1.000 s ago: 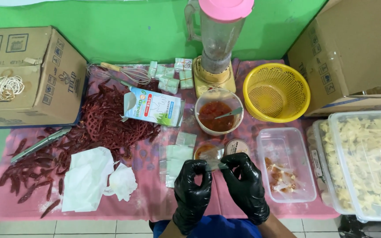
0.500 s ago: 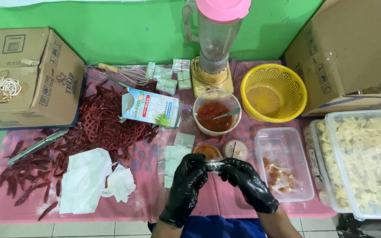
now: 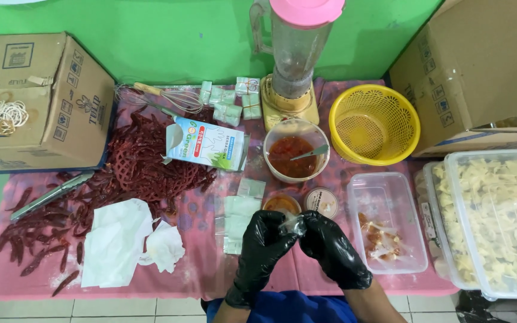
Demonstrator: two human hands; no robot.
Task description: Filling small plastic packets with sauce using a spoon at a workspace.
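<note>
Both my hands wear black gloves and meet over the front of the pink table. My left hand [image 3: 262, 248] and my right hand [image 3: 332, 248] pinch a small clear plastic bag [image 3: 293, 224] between their fingertips. Just beyond them stand a small cup of orange sauce [image 3: 281, 204] and a round lid [image 3: 322, 201]. A bowl of red chilli sauce [image 3: 294, 157] with a spoon sits further back. Small clear bags [image 3: 239, 212] lie to the left of my hands.
A clear tub [image 3: 388, 221] with a few filled sauce bags is on the right, a big tub of pale crackers [image 3: 498, 215] beyond it. Yellow basket [image 3: 374, 124], blender [image 3: 294, 60], glove box [image 3: 206, 142], dried red chillies [image 3: 139, 161], white tissues [image 3: 124, 239], cardboard boxes [image 3: 43, 101].
My hands have stayed over the table's front edge, working the small bag between the fingertips; the left hand has turned slightly. The camera view shifted a little.
</note>
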